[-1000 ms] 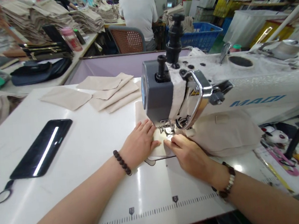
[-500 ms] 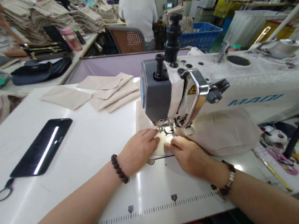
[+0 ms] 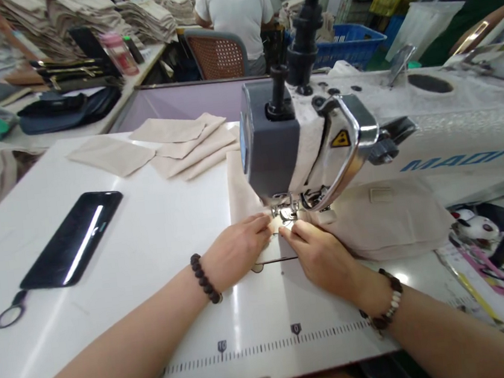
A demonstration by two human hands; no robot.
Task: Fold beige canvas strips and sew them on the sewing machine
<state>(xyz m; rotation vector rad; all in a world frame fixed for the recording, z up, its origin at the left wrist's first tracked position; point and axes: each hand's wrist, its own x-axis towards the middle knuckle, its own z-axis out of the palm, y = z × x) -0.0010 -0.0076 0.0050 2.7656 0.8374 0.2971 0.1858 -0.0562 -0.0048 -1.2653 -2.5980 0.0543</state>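
Beige fabric (image 3: pixel 239 184) lies under the presser foot of a sewing machine (image 3: pixel 270 144), in the lit spot by the needle. My left hand (image 3: pixel 238 248) rests on it just left of the foot, fingers stretched out and lying flat. Close to the foot's front right, my right hand (image 3: pixel 326 256) has its fingers bent and pressed together on the fabric's near edge. Part of the cloth is hidden beneath my hands and the machine head. A larger sewn beige piece with a small label (image 3: pixel 387 216) spreads to the right, under the machine arm.
Loose beige cut pieces (image 3: pixel 192 144) lie at the table's back. A black phone (image 3: pixel 73 239) with a ring strap is on the left. Scissors with pink handles (image 3: pixel 486 268) and a panda figure (image 3: pixel 477 227) sit at right. A person in white (image 3: pixel 234 15) sits beyond, near a blue crate (image 3: pixel 349 44).
The view has tilted down and shifted slightly, so the machine appears larger and further right. Both hands stay close to the presser foot, with the right fingers slightly nearer to it.
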